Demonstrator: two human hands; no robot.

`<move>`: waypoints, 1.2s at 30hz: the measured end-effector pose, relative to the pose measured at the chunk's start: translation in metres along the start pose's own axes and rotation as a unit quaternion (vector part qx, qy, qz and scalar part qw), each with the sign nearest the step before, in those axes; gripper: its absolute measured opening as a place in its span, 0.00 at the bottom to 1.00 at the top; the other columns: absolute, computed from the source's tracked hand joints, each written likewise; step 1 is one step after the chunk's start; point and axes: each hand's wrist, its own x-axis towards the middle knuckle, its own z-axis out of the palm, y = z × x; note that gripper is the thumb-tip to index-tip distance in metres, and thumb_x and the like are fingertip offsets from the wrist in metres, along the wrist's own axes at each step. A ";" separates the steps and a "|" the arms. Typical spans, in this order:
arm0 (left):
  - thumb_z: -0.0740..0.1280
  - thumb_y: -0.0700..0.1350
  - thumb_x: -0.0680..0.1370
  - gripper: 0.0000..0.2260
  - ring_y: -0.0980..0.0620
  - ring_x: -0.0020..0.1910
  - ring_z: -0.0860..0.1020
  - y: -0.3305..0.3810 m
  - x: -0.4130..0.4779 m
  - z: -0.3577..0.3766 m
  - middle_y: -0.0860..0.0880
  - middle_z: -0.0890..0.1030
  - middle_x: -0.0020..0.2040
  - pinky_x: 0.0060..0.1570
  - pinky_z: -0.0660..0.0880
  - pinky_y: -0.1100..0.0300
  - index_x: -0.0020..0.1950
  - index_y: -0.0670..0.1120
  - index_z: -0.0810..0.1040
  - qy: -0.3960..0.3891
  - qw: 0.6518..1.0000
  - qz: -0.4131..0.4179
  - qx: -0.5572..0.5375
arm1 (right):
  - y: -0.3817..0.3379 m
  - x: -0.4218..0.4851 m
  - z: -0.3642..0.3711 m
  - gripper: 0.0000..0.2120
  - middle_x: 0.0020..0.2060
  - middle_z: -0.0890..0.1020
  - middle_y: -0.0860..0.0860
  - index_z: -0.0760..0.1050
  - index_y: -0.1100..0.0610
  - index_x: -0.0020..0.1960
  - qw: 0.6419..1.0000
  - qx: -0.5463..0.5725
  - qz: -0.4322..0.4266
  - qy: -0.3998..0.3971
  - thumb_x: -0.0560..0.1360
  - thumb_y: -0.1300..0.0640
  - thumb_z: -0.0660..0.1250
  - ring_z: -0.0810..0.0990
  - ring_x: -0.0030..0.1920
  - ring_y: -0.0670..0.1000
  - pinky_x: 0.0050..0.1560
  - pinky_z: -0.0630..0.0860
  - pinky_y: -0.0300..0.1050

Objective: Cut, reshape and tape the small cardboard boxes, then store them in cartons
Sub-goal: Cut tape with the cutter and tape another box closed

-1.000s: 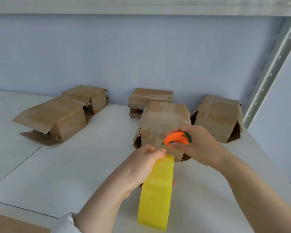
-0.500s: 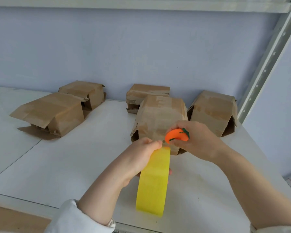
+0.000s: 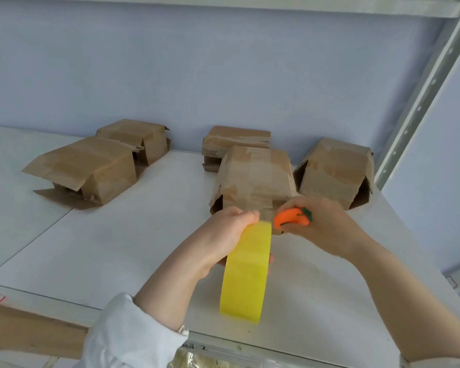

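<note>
My left hand (image 3: 225, 239) grips a yellow tape roll (image 3: 246, 274) held on edge above the white shelf (image 3: 117, 248). My right hand (image 3: 319, 229) holds a small orange cutter (image 3: 291, 217) with a green tip, right at the roll's upper right edge. Just behind both hands stands a small brown cardboard box (image 3: 255, 179) with tape over its top; clear tape runs from the roll toward its near face. The cutter's blade is hidden.
More small brown boxes sit on the shelf: one at the right (image 3: 335, 171), one behind the middle box (image 3: 237, 140), two at the left (image 3: 91, 168) (image 3: 136, 138) with loose flaps. A grey metal upright (image 3: 420, 102) rises at right.
The cutter has shifted from above the roll's top to its right edge. Both hands stay at the near face of the middle box. The view has tilted slightly.
</note>
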 end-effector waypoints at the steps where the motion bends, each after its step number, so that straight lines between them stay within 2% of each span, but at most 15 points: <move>1: 0.57 0.50 0.81 0.12 0.45 0.32 0.81 0.000 0.000 0.000 0.36 0.83 0.42 0.44 0.78 0.53 0.45 0.43 0.70 0.000 1.000 0.002 0.000 | -0.003 0.002 -0.006 0.08 0.42 0.80 0.43 0.78 0.49 0.47 0.998 0.045 0.012 0.041 0.70 0.58 0.72 0.78 0.43 0.45 0.44 0.71 0.32; 3: 0.57 0.50 0.81 0.12 0.45 0.32 0.82 -0.002 0.001 -0.001 0.37 0.83 0.42 0.41 0.78 0.54 0.49 0.42 0.71 -0.001 1.000 0.001 -0.006 | -0.011 0.010 -0.016 0.09 0.44 0.79 0.44 0.74 0.47 0.49 0.984 0.127 0.017 0.124 0.72 0.55 0.71 0.80 0.40 0.46 0.44 0.76 0.40; 5: 0.57 0.50 0.81 0.13 0.46 0.32 0.82 -0.002 0.001 -0.001 0.37 0.83 0.43 0.39 0.78 0.56 0.52 0.41 0.70 -0.003 1.000 -0.002 -0.010 | -0.020 0.022 -0.014 0.09 0.46 0.80 0.47 0.70 0.46 0.50 0.976 0.154 -0.011 0.154 0.74 0.56 0.68 0.81 0.37 0.47 0.40 0.79 0.45; 8: 0.57 0.50 0.81 0.12 0.45 0.31 0.81 -0.002 -0.001 -0.001 0.36 0.83 0.43 0.38 0.78 0.56 0.49 0.41 0.68 -0.006 1.000 0.004 -0.016 | -0.020 0.039 0.001 0.13 0.52 0.79 0.50 0.71 0.50 0.61 0.988 0.018 -0.089 0.122 0.77 0.57 0.64 0.78 0.41 0.50 0.43 0.74 0.45; 10: 0.57 0.49 0.81 0.11 0.44 0.30 0.81 -0.001 -0.002 -0.001 0.35 0.82 0.42 0.37 0.78 0.56 0.48 0.42 0.68 -0.007 1.000 0.007 -0.019 | -0.012 0.048 0.007 0.15 0.55 0.78 0.50 0.71 0.51 0.63 0.984 -0.078 -0.120 0.107 0.77 0.55 0.64 0.76 0.46 0.51 0.45 0.72 0.45; 13: 0.57 0.49 0.81 0.11 0.44 0.30 0.81 -0.001 0.000 -0.001 0.36 0.83 0.42 0.38 0.78 0.55 0.49 0.42 0.69 -0.007 1.000 0.011 -0.015 | -0.008 0.055 0.009 0.24 0.55 0.74 0.52 0.69 0.51 0.65 0.982 -0.127 -0.125 0.060 0.72 0.47 0.70 0.75 0.46 0.50 0.48 0.74 0.47; 16: 0.57 0.50 0.81 0.12 0.44 0.31 0.81 -0.002 0.002 -0.002 0.37 0.83 0.40 0.39 0.78 0.55 0.53 0.41 0.70 -0.007 1.000 0.008 -0.024 | -0.009 0.058 0.011 0.30 0.56 0.72 0.52 0.68 0.52 0.65 0.983 -0.128 -0.130 0.026 0.67 0.47 0.74 0.73 0.49 0.50 0.49 0.74 0.46; 21: 0.56 0.51 0.81 0.13 0.44 0.32 0.81 -0.001 0.004 -0.002 0.38 0.83 0.40 0.39 0.77 0.56 0.55 0.41 0.71 -0.006 1.000 0.001 -0.017 | -0.006 0.063 0.015 0.29 0.57 0.72 0.51 0.68 0.51 0.65 0.987 -0.102 -0.118 0.028 0.67 0.49 0.75 0.71 0.50 0.47 0.52 0.74 0.46; 26: 0.56 0.50 0.81 0.12 0.44 0.32 0.81 0.000 0.000 0.000 0.39 0.83 0.38 0.42 0.77 0.54 0.50 0.42 0.71 0.001 1.000 0.014 -0.019 | -0.006 0.061 0.016 0.28 0.58 0.72 0.51 0.69 0.51 0.64 0.987 -0.096 -0.123 0.030 0.68 0.50 0.74 0.75 0.53 0.51 0.53 0.75 0.50; 29: 0.58 0.51 0.80 0.14 0.47 0.33 0.81 -0.002 0.000 0.002 0.44 0.83 0.36 0.41 0.78 0.58 0.51 0.41 0.72 0.027 0.999 0.014 -0.014 | -0.005 0.060 0.017 0.27 0.58 0.72 0.52 0.69 0.51 0.64 0.987 -0.096 -0.126 0.038 0.68 0.50 0.74 0.75 0.53 0.52 0.53 0.75 0.50; 31: 0.61 0.54 0.78 0.16 0.52 0.40 0.80 -0.008 0.001 0.003 0.49 0.82 0.42 0.48 0.76 0.59 0.54 0.41 0.74 0.062 0.996 0.040 0.047 | -0.003 0.062 0.019 0.26 0.57 0.73 0.53 0.69 0.52 0.64 0.983 -0.118 -0.133 0.047 0.69 0.51 0.73 0.76 0.54 0.54 0.52 0.74 0.49; 33: 0.61 0.53 0.78 0.12 0.59 0.44 0.78 -0.010 -0.006 0.007 0.52 0.81 0.48 0.48 0.72 0.62 0.55 0.48 0.75 0.081 0.991 0.059 0.084 | -0.001 0.064 0.022 0.24 0.57 0.73 0.54 0.70 0.53 0.64 0.977 -0.147 -0.143 0.060 0.70 0.52 0.73 0.76 0.54 0.55 0.50 0.73 0.46; 34: 0.60 0.52 0.78 0.10 0.58 0.42 0.80 -0.011 -0.011 0.009 0.50 0.82 0.47 0.46 0.72 0.61 0.55 0.49 0.75 0.069 0.994 0.057 0.066 | 0.000 0.065 0.022 0.24 0.57 0.73 0.54 0.70 0.53 0.64 0.977 -0.145 -0.142 0.060 0.70 0.52 0.73 0.76 0.54 0.55 0.50 0.73 0.47; 36: 0.60 0.49 0.79 0.09 0.45 0.35 0.81 -0.013 -0.024 0.010 0.42 0.84 0.40 0.40 0.77 0.57 0.56 0.48 0.72 0.036 0.998 0.043 -0.015 | -0.001 0.066 0.021 0.25 0.57 0.73 0.53 0.70 0.52 0.64 0.984 -0.113 -0.129 0.045 0.69 0.51 0.74 0.76 0.52 0.53 0.50 0.74 0.46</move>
